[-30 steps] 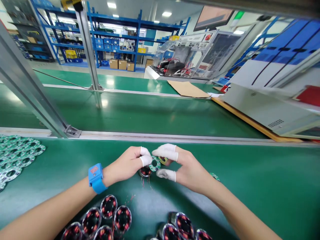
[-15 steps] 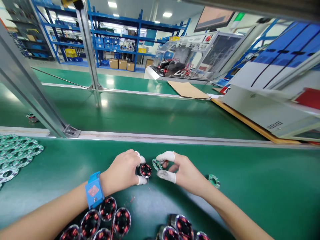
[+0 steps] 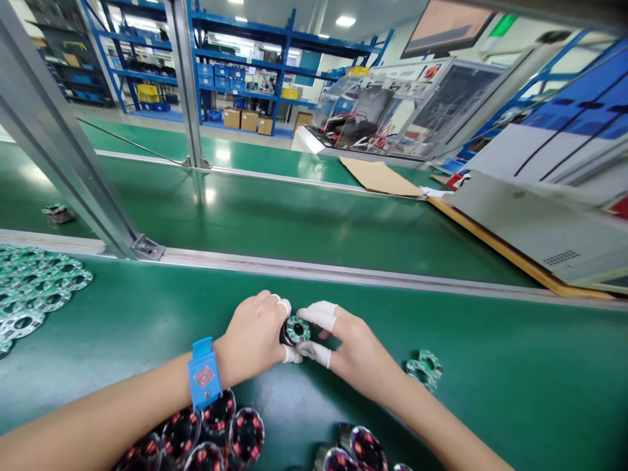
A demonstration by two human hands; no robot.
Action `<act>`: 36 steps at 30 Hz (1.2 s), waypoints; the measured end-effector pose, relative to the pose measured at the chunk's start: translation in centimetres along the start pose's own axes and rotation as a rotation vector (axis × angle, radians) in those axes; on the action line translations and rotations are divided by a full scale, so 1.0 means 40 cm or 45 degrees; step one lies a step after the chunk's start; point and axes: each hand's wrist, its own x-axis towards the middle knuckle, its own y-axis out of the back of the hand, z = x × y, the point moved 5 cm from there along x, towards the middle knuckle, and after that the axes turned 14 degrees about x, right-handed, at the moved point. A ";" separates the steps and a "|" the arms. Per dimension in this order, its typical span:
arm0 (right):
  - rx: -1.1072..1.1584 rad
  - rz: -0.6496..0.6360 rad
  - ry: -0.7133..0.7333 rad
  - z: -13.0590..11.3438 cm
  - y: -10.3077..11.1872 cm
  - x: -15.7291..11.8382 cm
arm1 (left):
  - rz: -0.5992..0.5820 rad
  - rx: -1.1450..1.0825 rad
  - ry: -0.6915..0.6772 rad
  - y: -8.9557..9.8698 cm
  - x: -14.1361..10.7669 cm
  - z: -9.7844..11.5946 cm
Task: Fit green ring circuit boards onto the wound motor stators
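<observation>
My left hand (image 3: 255,332), with white finger cots and a blue wrist strap (image 3: 204,375), grips a small motor stator (image 3: 284,336) from its left side. A green ring-shaped circuit board (image 3: 305,325) lies over the stator's face, covering the red windings. Finger and thumb of my right hand (image 3: 356,347), also in white cots, pinch the board's right edge. Whether the board sits flush on the stator I cannot tell. Several stators (image 3: 246,433) with red windings facing up stand below my left forearm.
More stators (image 3: 366,451) stand at the bottom centre. Loose ring boards (image 3: 426,366) lie right of my right forearm, and a pile of boards (image 3: 36,288) is at far left. A metal post (image 3: 73,131) and rail (image 3: 294,271) border the green bench. One stator (image 3: 57,213) stands beyond.
My right hand has brought the ring board leftward onto the face of the stator, which my left hand still holds. The head view has shifted slightly.
</observation>
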 end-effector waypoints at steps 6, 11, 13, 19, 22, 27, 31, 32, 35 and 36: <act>-0.096 0.092 0.168 0.009 -0.001 -0.019 | 0.005 -0.020 0.006 -0.005 0.000 -0.004; -0.112 0.141 0.237 0.008 0.001 -0.024 | 0.014 0.007 0.007 -0.008 -0.001 -0.006; -0.123 0.165 0.265 0.005 0.003 -0.026 | 0.013 -0.007 0.014 -0.010 -0.002 -0.007; -0.183 0.170 0.255 -0.009 0.000 -0.028 | 0.001 -0.065 0.016 -0.010 -0.005 -0.009; -0.232 0.172 0.222 -0.010 -0.004 -0.027 | -0.009 -0.089 0.031 -0.010 -0.005 -0.010; -0.276 0.156 0.193 0.000 -0.013 -0.032 | -0.011 -0.097 0.040 -0.009 -0.006 -0.009; -0.226 0.127 0.094 0.006 -0.019 -0.033 | -0.035 -0.089 0.043 -0.005 -0.008 -0.010; -0.170 0.125 0.057 0.007 -0.019 -0.030 | -0.042 -0.087 0.042 -0.005 -0.008 -0.011; 0.095 0.089 -0.021 0.005 -0.023 -0.016 | -0.043 -0.075 0.039 -0.006 -0.006 -0.011; 0.169 0.066 -0.032 0.003 -0.025 -0.011 | -0.039 -0.067 0.034 -0.007 -0.005 -0.010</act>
